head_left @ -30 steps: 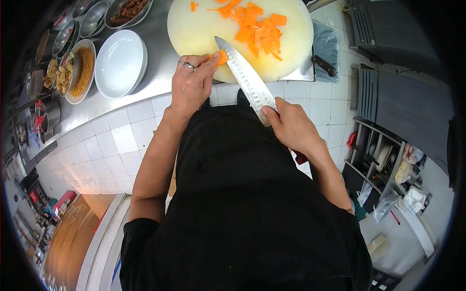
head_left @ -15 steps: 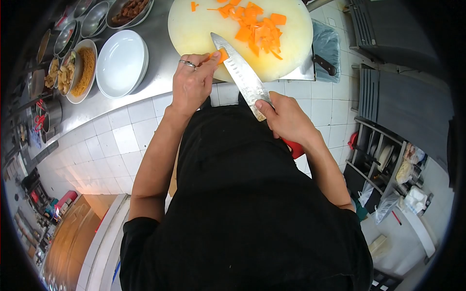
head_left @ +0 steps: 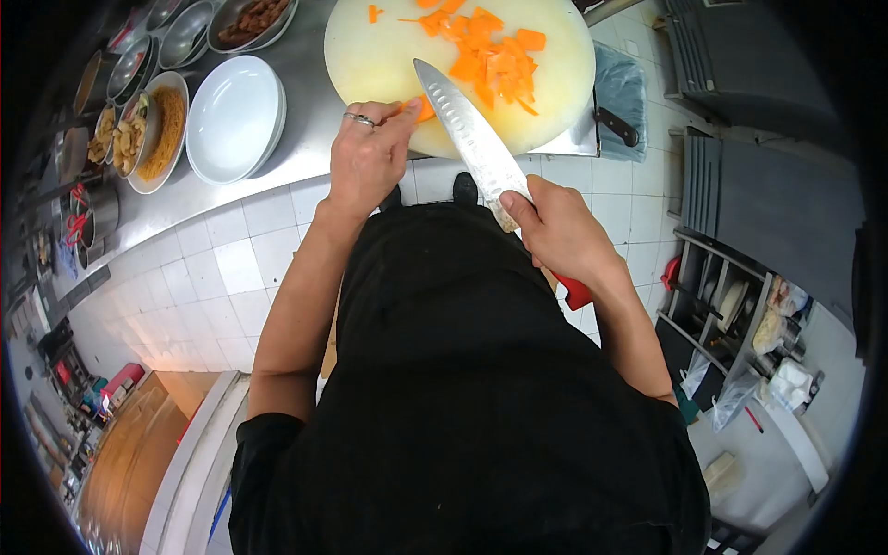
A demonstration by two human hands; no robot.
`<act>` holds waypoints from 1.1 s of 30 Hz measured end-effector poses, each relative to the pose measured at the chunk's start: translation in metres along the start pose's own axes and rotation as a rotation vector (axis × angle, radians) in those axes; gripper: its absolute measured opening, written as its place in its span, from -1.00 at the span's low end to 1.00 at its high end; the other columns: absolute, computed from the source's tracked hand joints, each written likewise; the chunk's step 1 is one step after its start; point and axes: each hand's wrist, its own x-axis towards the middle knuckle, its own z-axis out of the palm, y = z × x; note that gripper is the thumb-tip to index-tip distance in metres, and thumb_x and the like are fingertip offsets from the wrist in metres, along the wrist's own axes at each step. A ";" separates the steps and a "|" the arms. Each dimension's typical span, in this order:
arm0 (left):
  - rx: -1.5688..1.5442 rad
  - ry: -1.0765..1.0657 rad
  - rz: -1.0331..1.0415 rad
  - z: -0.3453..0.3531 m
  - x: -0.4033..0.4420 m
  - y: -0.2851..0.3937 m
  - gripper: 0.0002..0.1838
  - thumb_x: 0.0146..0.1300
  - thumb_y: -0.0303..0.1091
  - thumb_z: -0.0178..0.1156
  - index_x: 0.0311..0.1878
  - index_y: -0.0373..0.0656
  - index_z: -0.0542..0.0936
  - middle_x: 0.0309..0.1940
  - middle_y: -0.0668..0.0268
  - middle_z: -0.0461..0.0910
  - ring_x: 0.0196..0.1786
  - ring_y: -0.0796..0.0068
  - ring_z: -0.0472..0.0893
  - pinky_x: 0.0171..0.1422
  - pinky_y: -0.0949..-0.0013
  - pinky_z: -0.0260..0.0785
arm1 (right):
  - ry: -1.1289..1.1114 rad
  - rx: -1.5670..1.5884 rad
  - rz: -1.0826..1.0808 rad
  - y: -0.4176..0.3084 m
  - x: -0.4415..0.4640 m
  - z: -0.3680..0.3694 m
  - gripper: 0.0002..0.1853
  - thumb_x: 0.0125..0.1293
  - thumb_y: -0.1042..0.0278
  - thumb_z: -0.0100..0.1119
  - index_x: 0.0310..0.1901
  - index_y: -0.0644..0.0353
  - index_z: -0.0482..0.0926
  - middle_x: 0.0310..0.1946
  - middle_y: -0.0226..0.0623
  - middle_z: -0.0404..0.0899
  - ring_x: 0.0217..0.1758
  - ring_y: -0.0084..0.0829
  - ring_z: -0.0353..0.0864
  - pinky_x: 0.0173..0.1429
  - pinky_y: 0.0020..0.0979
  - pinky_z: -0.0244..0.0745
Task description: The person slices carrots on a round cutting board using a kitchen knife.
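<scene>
My right hand [head_left: 560, 227] grips a chef's knife [head_left: 472, 139] with a red handle, its long blade pointing up and left over the board. At the near left of the round cutting board [head_left: 370, 65], my left hand [head_left: 372, 153] pinches a piece of carrot [head_left: 425, 109] in its fingertips. The blade lies right beside that piece; whether they touch I cannot tell. Farther back on the board is a loose pile of thin orange carrot slices [head_left: 499, 65]. A few small carrot bits [head_left: 374, 13] lie apart at the upper left.
Stacked white plates [head_left: 233, 120] stand on the steel counter [head_left: 301, 92] left of the board. Beyond them are a dish of noodles [head_left: 166, 139] and several metal bowls [head_left: 185, 35]. A second knife [head_left: 617, 126] with a dark handle sits by the board's right, near a plastic-lined bin [head_left: 622, 79].
The knife and my right hand have shifted slightly to the right, and more of the red handle shows. My left hand stays almost in place with the carrot piece.
</scene>
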 end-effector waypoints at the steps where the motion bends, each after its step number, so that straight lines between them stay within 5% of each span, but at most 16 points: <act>1: -0.001 0.017 0.017 0.000 0.001 0.000 -0.60 0.21 -0.57 0.47 0.13 -0.11 0.83 -0.14 0.22 0.74 -0.08 0.17 0.68 0.04 0.18 0.59 | 0.002 -0.001 0.000 0.002 0.001 0.001 -0.50 0.68 0.04 0.06 -0.17 0.47 0.58 -0.30 0.36 0.69 -0.13 0.38 0.69 0.05 0.19 0.51; 33: -0.001 0.024 0.027 0.000 0.000 0.000 -0.58 0.19 -0.56 0.48 0.15 -0.10 0.82 -0.14 0.23 0.72 -0.10 0.16 0.65 0.01 0.18 0.58 | -0.003 -0.102 -0.016 -0.003 -0.004 0.000 -0.52 0.67 0.06 0.05 -0.16 0.45 0.58 -0.33 0.37 0.68 -0.15 0.39 0.70 0.06 0.20 0.53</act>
